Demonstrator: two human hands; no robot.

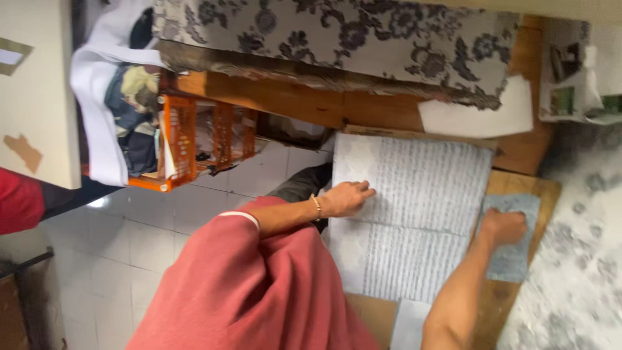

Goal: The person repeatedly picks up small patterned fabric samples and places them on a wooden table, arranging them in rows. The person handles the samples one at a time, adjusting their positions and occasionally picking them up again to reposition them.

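A large pale grey sheet of ribbed, textured fabric (pixel 414 214) lies flat on a brown wooden board (pixel 518 188), and everything else is placed here relative to that sheet. The left hand (pixel 346 198) rests palm down on the sheet's near-left part, fingers spread flat and pressing, holding nothing. A thin gold bracelet (pixel 317 206) circles that wrist, and a loose red sleeve (pixel 259 285) covers the arm below the sheet's left edge. The right hand (pixel 504 227) is curled into a fist just off the sheet's right edge, pressing down on a small blue-grey rectangular cloth patch (pixel 515 249) that touches or slightly overlaps that edge; whether the fist encloses anything I cannot tell.

Above the sheet's upper edge runs a wooden frame, and over it hangs a grey cloth with a dark floral pattern (pixel 337 32). A white paper piece (pixel 476 113) lies just above the sheet's upper right corner. Left of the sheet is open white tiled floor (pixel 142 227), with an orange plastic crate (pixel 188 139) standing farther up-left, well apart. Right of the patch the board's edge shows as a narrow bare strip before a mottled grey-white surface (pixel 576 259). Below the sheet's lower edge, bare board shows beside another pale piece (pixel 409 324).
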